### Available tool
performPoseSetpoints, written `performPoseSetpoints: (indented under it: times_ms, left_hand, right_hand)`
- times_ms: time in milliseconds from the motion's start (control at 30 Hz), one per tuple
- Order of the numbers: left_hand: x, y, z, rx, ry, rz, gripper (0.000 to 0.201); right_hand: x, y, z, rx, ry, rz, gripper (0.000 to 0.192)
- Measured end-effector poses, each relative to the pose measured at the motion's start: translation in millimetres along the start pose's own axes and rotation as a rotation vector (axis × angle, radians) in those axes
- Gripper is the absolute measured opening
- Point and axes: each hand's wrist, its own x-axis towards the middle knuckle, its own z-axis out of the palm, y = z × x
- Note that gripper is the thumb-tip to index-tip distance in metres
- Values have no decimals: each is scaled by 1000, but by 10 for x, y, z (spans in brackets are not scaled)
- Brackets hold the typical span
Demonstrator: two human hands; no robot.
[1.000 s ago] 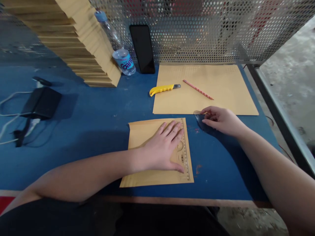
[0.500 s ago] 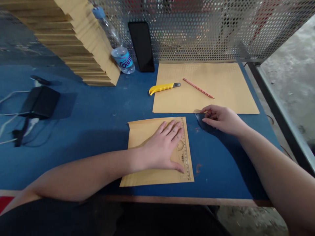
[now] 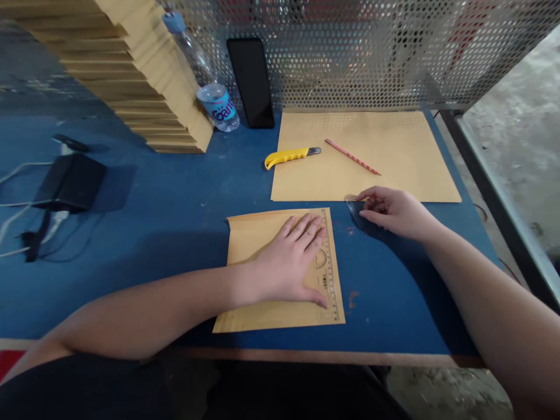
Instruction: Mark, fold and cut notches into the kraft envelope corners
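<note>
My left hand (image 3: 289, 262) lies flat with fingers spread on a brown paper envelope (image 3: 249, 239). Its fingertips and thumb press on a clear plastic ruler (image 3: 324, 274), which lies along the envelope's right side and has a protractor arc printed in it. To the right, my right hand (image 3: 389, 213) pinches a thin see-through piece with a rounded end (image 3: 353, 205), close to the front edge of a large brown sheet (image 3: 406, 146). I cannot make out exactly what that piece is. On the large sheet rest a yellow utility knife (image 3: 289, 156) and a red patterned pencil (image 3: 352, 156).
A tall stack of brown envelopes (image 3: 166, 93) stands at the back left beside a water bottle (image 3: 219, 105) and a black phone (image 3: 251, 81). A black power adapter (image 3: 72, 182) with cables sits at the left. Perforated metal mesh (image 3: 350, 52) borders the blue table's (image 3: 175, 192) back.
</note>
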Motion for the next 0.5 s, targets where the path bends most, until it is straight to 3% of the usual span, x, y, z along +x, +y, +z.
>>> performPoseSetpoints:
  times_ms: [500]
  left_hand:
    - [-8, -1, 11, 31, 27, 4, 144]
  right_hand:
    - [-1, 3, -3, 13, 2, 9, 45]
